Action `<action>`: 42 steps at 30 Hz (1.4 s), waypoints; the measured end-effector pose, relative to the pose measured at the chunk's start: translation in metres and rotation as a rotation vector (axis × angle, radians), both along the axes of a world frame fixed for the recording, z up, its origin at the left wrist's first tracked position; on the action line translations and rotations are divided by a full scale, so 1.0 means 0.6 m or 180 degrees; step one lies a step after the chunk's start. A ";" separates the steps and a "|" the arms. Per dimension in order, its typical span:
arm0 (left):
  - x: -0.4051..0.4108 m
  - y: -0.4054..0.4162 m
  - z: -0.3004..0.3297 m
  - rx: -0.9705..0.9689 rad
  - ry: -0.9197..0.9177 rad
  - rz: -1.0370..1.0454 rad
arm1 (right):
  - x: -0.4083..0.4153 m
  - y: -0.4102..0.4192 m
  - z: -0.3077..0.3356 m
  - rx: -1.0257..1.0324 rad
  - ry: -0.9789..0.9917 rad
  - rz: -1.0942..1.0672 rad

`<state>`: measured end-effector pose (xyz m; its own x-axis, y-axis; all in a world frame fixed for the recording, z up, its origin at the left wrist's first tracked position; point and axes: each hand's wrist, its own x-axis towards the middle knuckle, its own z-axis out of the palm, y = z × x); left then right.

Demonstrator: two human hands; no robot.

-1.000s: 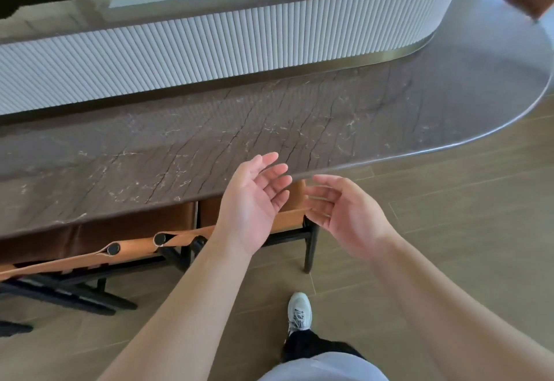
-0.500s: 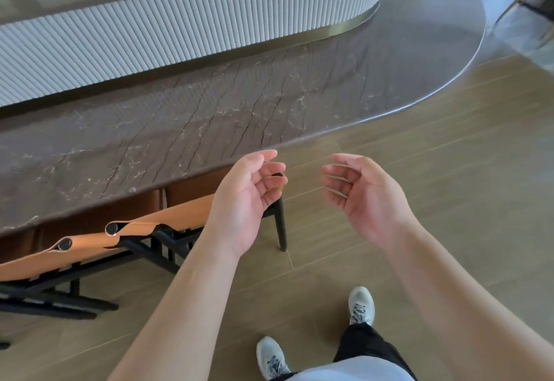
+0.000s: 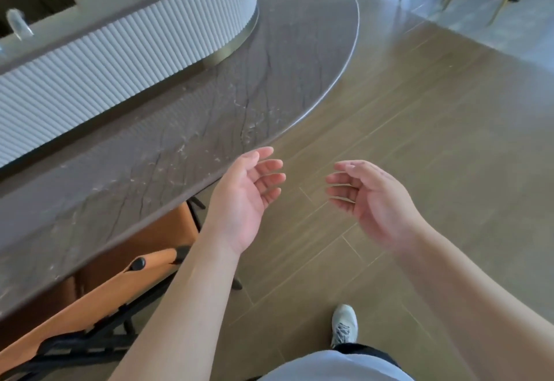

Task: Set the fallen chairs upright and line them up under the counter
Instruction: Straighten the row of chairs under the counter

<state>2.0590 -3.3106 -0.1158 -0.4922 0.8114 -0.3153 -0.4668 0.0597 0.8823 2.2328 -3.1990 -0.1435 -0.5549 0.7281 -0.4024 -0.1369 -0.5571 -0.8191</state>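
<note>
Both hands hang free in front of me, my left hand point(image 3: 245, 197) and right hand point(image 3: 374, 200) palms inward, fingers loosely curled, holding nothing. An orange chair point(image 3: 99, 299) with a black frame stands tucked under the dark stone tabletop point(image 3: 180, 146), just left of my left forearm.

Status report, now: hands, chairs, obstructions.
Left hand open, empty. Right hand open, empty, both over the floor. Tan chair upright, tucked under counter. No fallen chair in view; nothing blocking.
</note>
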 end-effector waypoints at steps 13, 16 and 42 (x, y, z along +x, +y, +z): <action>0.022 0.325 0.011 0.0133 0.0064 -0.0376 | 0.054 0.290 0.004 0.0020 0.0092 -0.0440; -0.012 0.396 -0.005 0.0158 -0.0047 -0.0365 | 0.022 0.357 -0.002 0.0025 0.0030 -0.0481; -0.307 1.015 -0.014 0.0465 -0.0299 -0.0946 | -0.228 0.926 0.047 0.0379 -0.0279 -0.1072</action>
<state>1.8747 -2.7014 -0.1242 -0.2019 0.9548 -0.2180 -0.5276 0.0814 0.8456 2.0961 -2.6436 -0.1153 -0.2433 0.9087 -0.3393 -0.2228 -0.3928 -0.8922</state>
